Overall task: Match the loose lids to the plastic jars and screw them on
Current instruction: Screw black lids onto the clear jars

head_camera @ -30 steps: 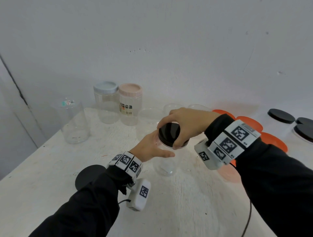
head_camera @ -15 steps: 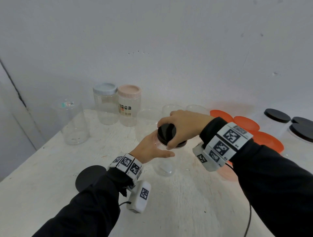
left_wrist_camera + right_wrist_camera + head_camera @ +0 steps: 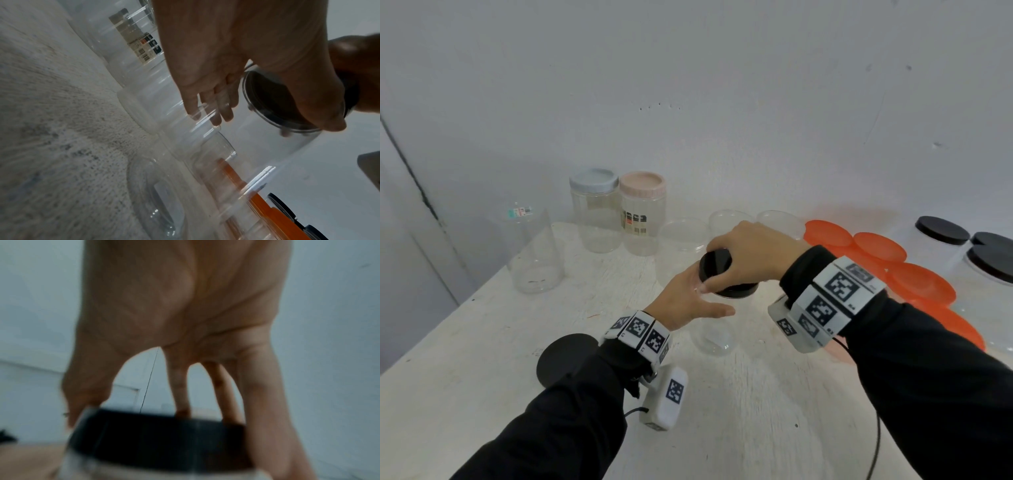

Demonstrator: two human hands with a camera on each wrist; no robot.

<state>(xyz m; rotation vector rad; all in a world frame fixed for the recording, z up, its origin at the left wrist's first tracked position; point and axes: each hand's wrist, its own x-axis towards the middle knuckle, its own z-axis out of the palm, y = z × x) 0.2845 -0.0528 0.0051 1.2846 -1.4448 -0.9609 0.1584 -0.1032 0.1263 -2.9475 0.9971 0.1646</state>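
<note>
Clear plastic jar [image 3: 710, 337], black lid [image 3: 717, 265]: right hand [image 3: 753, 255] grasps lid, left hand [image 3: 685, 301] grips jar; white desk [image 3: 482, 359], 12 o'clock wall [image 3: 688, 85].

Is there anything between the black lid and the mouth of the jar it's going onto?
Nothing visible. The right hand already holds the black lid on the clear jar, which the left hand steadies.

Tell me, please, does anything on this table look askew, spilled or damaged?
Nothing stands out. The black lid sits level on the clear jar, the right hand gripping it, the left hand holding the jar. The other jars stand upright.
</note>
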